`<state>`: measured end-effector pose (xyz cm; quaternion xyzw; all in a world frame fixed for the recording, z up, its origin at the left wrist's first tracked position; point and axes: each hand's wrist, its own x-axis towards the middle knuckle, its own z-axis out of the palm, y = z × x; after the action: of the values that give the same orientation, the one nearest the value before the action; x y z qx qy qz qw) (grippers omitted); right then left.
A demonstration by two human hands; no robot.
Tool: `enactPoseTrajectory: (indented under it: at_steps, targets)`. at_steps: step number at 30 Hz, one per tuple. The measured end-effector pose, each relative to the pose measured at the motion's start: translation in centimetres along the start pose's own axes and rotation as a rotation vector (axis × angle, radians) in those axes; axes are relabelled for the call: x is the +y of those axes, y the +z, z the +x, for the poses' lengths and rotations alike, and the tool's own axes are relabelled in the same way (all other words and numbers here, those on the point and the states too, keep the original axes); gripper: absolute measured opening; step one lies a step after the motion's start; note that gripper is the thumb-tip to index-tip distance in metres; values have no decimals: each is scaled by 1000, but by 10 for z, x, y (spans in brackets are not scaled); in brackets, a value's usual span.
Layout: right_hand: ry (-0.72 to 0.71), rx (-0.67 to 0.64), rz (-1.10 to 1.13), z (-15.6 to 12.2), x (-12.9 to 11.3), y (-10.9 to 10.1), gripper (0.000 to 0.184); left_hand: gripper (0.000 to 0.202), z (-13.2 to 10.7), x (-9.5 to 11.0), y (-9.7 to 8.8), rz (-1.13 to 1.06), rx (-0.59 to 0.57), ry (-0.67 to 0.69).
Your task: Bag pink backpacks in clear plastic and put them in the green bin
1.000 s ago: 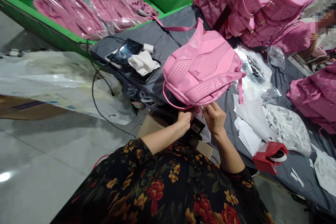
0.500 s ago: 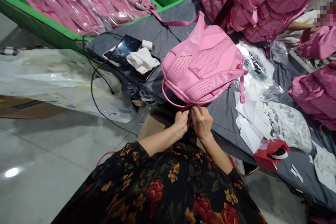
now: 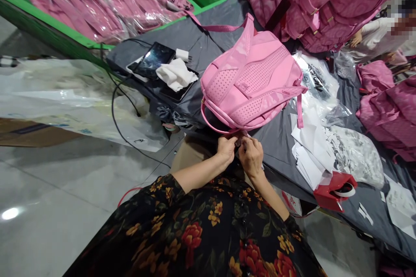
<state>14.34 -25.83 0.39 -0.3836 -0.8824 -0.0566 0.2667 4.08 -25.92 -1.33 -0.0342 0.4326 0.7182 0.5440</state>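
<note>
A pink backpack (image 3: 256, 80) lies on the grey-covered table with its perforated back panel and shoulder straps facing up. At its near end, by the table edge, both my hands work close together. My left hand (image 3: 226, 147) is closed in a pinch at the backpack's near edge. Beside it, my right hand (image 3: 251, 153) has its fingers pinched together around a small bit that the fingers mostly hide. A little pale pink and dark material shows between the hands, too small to name.
Left of the backpack lie a phone (image 3: 156, 60), a white charger (image 3: 182, 55) and a crumpled white cloth (image 3: 176, 74). To the right are white papers (image 3: 312, 151), a plastic bag (image 3: 357, 156) and a red tape dispenser (image 3: 334, 192). More pink backpacks (image 3: 321, 8) are piled behind; a co-worker's hand shows at right.
My right hand has turned slightly and its fingers have shifted at the backpack's near edge, opening a small gap between the hands. At far right, the co-worker's hands and a pink bag have moved.
</note>
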Motion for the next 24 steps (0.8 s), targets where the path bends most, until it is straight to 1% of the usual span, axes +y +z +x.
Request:
enactPoseTrajectory:
  at_steps: [2, 4, 6, 8, 10, 12, 15, 17, 19, 21, 24]
  targets:
    - [7, 82, 41, 2, 2, 0, 17, 24, 2, -3, 2, 7, 20, 31]
    - [86, 143, 44, 6, 5, 5, 16, 22, 3, -5, 4, 28, 52, 60]
    - [175, 127, 14, 12, 7, 16, 17, 19, 3, -5, 5, 60, 88, 74]
    - [211, 58, -18, 16, 8, 27, 18, 16, 2, -4, 4, 103, 117, 79]
    - [195, -1, -60, 18, 10, 34, 21, 15, -1, -1, 0, 150, 131, 90]
    - [141, -31, -111, 18, 10, 34, 22, 15, -4, 3, -5, 190, 126, 92]
    - [17, -75, -184, 16, 8, 21, 19, 14, -10, 10, -11, 215, 83, 96]
    - [-65, -105, -217, 16, 5, 11, 15, 15, -13, 14, -11, 220, 48, 116]
    - [-115, -123, -234, 17, 3, 5, 16, 17, -15, 18, -9, 230, 29, 130]
    - [-108, -131, -230, 19, 1, 4, 16, 18, -17, 22, -6, 245, 18, 129]
    - [-11, -118, -212, 21, 0, 9, 16, 19, -21, 28, -6, 259, -29, 115]
